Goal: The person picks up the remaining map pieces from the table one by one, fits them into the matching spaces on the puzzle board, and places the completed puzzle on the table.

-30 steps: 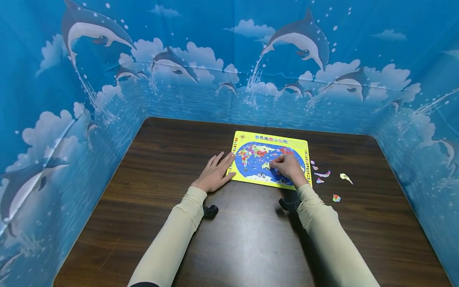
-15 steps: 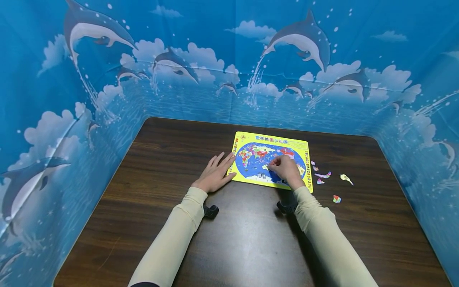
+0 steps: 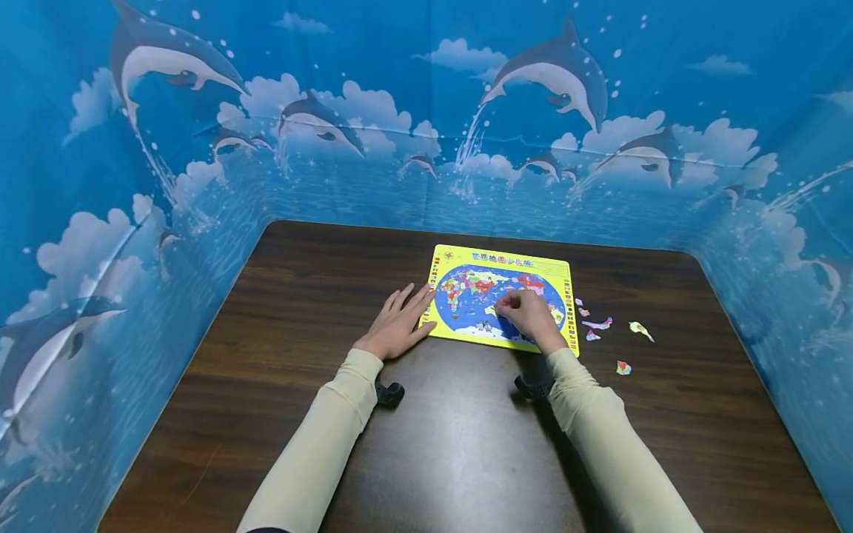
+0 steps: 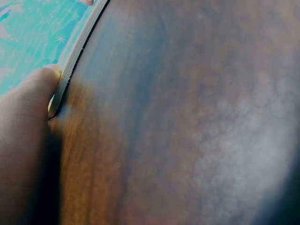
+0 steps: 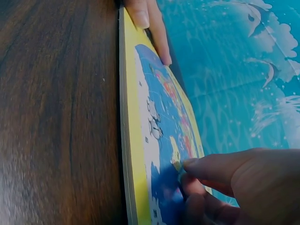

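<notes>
A yellow-bordered world map puzzle board [image 3: 460,336] with a blue oval map lies flat on the table. My left hand [image 3: 395,324] rests at its left edge, fingers spread and fairly straight; in the left wrist view the thumb [image 4: 40,86] touches the board's edge. Over the lower middle of the map is my right hand [image 3: 529,314]. Its thumb and index finger pinch a small pale puzzle piece [image 5: 182,174], mostly hidden by the fingertips, right at the map surface beside a yellow land shape [image 5: 175,151].
Right of the board lie several loose puzzle pieces: a purple strip [image 3: 597,324], a pale yellow piece [image 3: 641,330] and a red-green one [image 3: 623,368] among them. The dark wooden table [image 3: 440,444] is enclosed by a blue dolphin-print curtain [image 3: 373,178].
My right hand has shifted slightly left over the map within the last second, then stayed nearly in place. The left hand has stayed on the board's edge.
</notes>
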Available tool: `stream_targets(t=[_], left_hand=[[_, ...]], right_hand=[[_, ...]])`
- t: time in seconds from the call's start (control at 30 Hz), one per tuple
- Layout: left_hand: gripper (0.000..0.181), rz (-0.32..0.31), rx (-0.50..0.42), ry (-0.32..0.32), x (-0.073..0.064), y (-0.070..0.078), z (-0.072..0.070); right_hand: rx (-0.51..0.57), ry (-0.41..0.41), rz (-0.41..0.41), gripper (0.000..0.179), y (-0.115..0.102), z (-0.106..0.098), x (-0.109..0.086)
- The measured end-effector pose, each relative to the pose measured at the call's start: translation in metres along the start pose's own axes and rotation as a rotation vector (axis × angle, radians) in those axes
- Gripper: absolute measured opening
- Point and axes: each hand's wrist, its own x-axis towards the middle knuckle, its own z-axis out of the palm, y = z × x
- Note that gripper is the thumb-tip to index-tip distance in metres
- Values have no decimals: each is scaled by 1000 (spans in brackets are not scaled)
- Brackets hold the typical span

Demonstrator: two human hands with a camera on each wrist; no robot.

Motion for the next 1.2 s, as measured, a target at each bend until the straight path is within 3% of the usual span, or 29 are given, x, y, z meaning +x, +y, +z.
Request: stream_targets(t=[0.23,0.57,0.83,1.0,1.2], left_hand=[[71,-11,0,-4,-1,2,-2],[71,-18,-25,-1,0,-1,0],[72,-20,-10,-5,2,-3,2],[71,-14,-9,1,1,-4,2],[71,-15,-19,-4,1,-3,2]], right_hand=[[22,-17,-36,30,5,-6,-5],[52,86,-18,32,29,-22,-14],[95,245,107,38,63,-54,-27],[63,363,203,35,95,-78,-42],[-15,341,263,35,124,-99,-57]])
